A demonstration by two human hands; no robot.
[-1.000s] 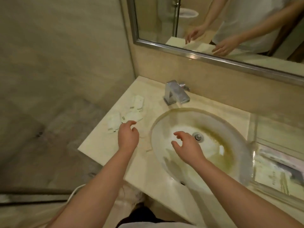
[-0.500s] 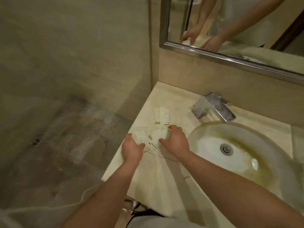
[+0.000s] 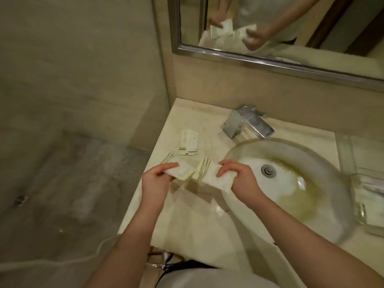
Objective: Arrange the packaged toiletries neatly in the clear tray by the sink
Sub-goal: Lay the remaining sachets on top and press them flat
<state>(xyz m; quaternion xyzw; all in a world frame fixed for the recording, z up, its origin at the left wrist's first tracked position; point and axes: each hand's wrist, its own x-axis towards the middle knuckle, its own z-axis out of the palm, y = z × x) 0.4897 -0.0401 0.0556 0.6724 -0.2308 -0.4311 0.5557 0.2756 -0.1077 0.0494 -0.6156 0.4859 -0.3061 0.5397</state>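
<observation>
Step in hand, judged: gathering the loose packets from the desk (image 3: 187, 221) left of the sink (image 3: 324, 204), ahead of carrying them to the tray.

Left hand (image 3: 154, 185), centre of frame: fingers (image 3: 166, 166) closed over the near end of a white packet (image 3: 182, 170) with striped edge, lifted clear of the desk, shadow visible beneath.

Right hand (image 3: 242, 180), just right of it: fingers (image 3: 225, 168) pinched shut on a second, larger packet (image 3: 212, 175), also raised. The two packets meet or overlap at their inner ends; cannot tell which.

Third packet (image 3: 188, 146) lying flat on the desk, above the hands in the frame, between the desk's left edge and the faucet (image 3: 246, 123). Untouched.

Clear tray (image 3: 372, 204) only partly in view at the right edge of frame, on the far side of the sink, well apart from both hands. Blurred; some flat contents seem to show through the wall, not identifiable.

Mirror (image 3: 280, 23) at upper right repeats both hands with their packets.

Progress, judged: early. Nothing in hand has reached the tray.

Next move calls for: stacking both held packets into one hand, freeing the other for the third packet; then a carry across the sink to the right. Packets look thin and limp, so likely to slip or fan out if held by one end only. Squaring edges before setting down would help neatness.
</observation>
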